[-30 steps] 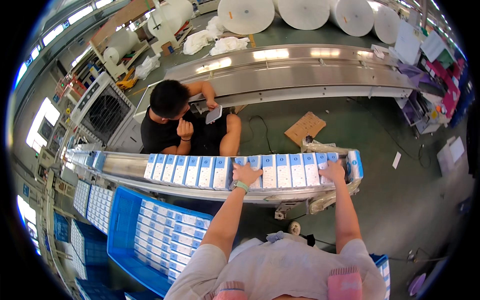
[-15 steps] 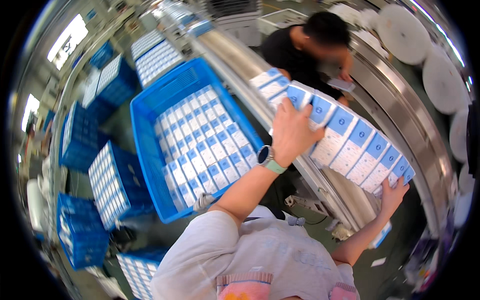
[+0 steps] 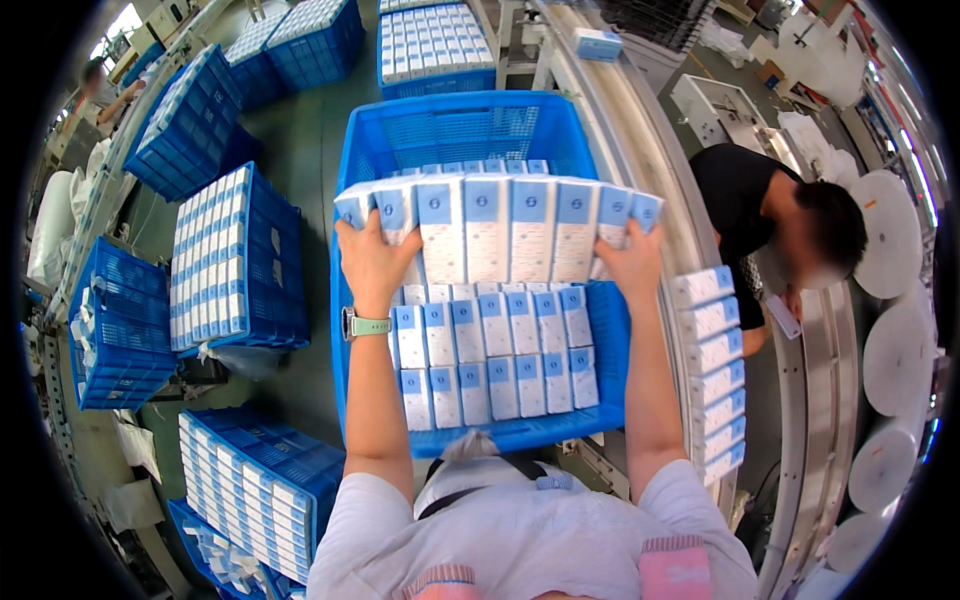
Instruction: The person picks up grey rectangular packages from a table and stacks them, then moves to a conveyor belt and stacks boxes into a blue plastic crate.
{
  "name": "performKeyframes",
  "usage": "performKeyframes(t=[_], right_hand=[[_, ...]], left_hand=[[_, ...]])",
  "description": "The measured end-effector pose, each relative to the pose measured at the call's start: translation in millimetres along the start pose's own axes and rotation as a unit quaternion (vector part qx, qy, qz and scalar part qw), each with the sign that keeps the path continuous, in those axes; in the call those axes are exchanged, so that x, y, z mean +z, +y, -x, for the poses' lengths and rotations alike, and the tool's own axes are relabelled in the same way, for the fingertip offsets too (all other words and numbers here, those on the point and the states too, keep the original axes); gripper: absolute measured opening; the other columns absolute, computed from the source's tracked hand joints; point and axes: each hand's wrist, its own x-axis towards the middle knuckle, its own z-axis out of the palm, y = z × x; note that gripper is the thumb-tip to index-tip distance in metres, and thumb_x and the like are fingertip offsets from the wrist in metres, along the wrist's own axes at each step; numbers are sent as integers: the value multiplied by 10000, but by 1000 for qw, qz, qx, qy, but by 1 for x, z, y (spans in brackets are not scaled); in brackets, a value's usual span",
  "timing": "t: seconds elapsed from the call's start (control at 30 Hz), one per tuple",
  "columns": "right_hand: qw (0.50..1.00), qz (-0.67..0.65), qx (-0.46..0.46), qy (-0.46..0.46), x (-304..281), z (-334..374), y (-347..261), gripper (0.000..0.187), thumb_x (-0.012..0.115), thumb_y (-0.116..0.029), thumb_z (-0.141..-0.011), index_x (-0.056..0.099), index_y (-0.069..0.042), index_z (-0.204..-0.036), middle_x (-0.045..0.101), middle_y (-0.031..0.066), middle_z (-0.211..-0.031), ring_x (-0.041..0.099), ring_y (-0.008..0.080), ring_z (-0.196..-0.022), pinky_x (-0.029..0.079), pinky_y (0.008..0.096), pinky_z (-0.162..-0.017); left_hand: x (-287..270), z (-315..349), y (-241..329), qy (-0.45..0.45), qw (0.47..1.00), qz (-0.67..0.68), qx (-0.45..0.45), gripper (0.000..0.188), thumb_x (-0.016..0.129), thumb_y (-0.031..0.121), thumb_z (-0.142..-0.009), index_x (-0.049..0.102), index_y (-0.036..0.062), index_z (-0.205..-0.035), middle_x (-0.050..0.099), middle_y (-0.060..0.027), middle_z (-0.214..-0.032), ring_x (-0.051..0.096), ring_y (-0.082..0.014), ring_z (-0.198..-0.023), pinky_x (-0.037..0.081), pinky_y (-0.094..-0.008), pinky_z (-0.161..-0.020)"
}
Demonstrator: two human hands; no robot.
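Note:
Between my two hands hangs a row of tissue packs (image 3: 484, 225), blue and white, standing side by side and squeezed together. My left hand (image 3: 378, 262), with a watch at the wrist, grips the row's left end. My right hand (image 3: 632, 264) is closed on its right end. The row is above a blue plastic crate (image 3: 590, 345) and hides part of its inside. Rows of similar packs (image 3: 498, 385) fill the near part of that crate, and more tops show behind the held row.
On the right, a conveyor (image 3: 640, 150) carries a stack of packs (image 3: 712, 375) and one pack (image 3: 598, 44) farther back. Loaded blue crates (image 3: 275, 265) stand to the left. Beyond the conveyor a person in black (image 3: 745, 190) bends forward, near large white rolls (image 3: 893, 358).
My hands have carried the row of packs left, from above the conveyor to above the blue crate. My view has turned, so the crate is now straight ahead.

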Motion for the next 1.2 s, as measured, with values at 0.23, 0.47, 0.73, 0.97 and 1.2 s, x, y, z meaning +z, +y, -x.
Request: performKeyframes(t=[0.23, 0.47, 0.73, 0.97, 1.2], right_hand=[[967, 71, 129, -207, 167, -3, 37, 630, 740, -478, -639, 644, -106, -1139, 463, 216, -1190, 578, 410, -967, 493, 462, -817], [899, 196, 163, -355, 249, 16, 69, 647, 664, -470, -753, 532, -115, -1277, 233, 313, -1471, 415, 506, -1216, 349, 541, -1016], [898, 190, 84, -387, 225, 66, 96, 706, 504, -461, -923, 232, -167, -1505, 30, 249, -1557, 107, 438, -1424, 160, 569, -1126], [916, 20, -10, -401, 146, 158, 90, 563, 596, -304, -882, 442, -89, -1379, 446, 237, -1369, 399, 410, -1285, 311, 554, -1044], [931, -228, 86, -271, -60, 233, 99, 387, 581, -271, -893, 583, -74, -1225, 613, 166, -1149, 579, 326, -1061, 459, 426, -908]], left_hand=[[123, 1, -102, -181, 976, -79, -88, 647, 730, 513, -652, 658, 45, -1093, 473, -251, -1067, 540, -413, -954, 511, -448, -764], [221, 51, -152, -285, 932, -169, -150, 654, 678, 547, -691, 587, 105, -1164, 432, -239, -1122, 468, -455, -1017, 433, -513, -867], [233, 94, -156, -196, 938, -269, -96, 683, 478, 544, -910, 348, 150, -1453, 195, -299, -1504, 222, -469, -1381, 270, -580, -1077], [207, 145, -165, -219, 921, -318, -57, 630, 440, 461, -960, 295, 142, -1483, 299, -257, -1483, 315, -444, -1349, 364, -563, -1008], [185, 162, 26, -178, 969, -40, 167, 573, 604, 156, -864, 402, -31, -1367, 409, -316, -1369, 331, -464, -1318, 301, -513, -1079]])
